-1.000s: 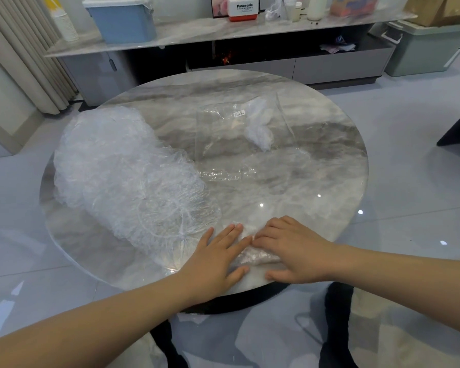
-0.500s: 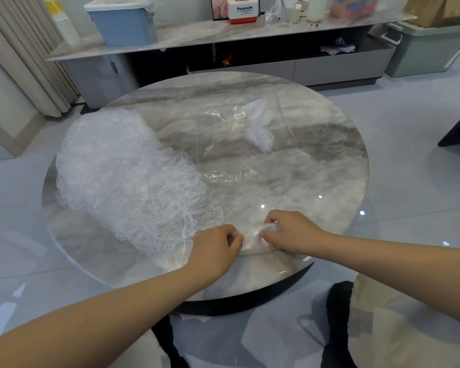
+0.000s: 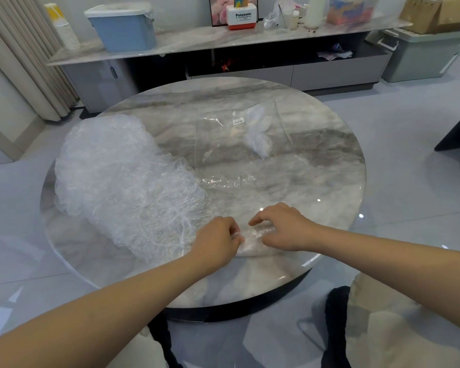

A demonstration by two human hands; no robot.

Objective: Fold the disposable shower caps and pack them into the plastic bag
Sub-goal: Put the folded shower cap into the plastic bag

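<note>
Both hands have changed since the picture from a second ago, when they lay flat and pressed down on the cap. Now the left hand [image 3: 218, 244] is curled and pinches one end of a small folded shower cap [image 3: 252, 241] near the front edge of the round table [image 3: 329, 166]. The right hand [image 3: 282, 229] has bent fingers resting on the other end, with one finger sticking out; whether it truly pinches the cap cannot be told.

A big heap of loose caps [image 3: 122, 181] sits just beside the left hand. The plastic bag [image 3: 223, 144] lies further back, with a few caps inside.

The thin cap is slippery and springy. If a hand lets go, the fold may pop open. The left hand could also snag the heap and drag caps off the table.
</note>
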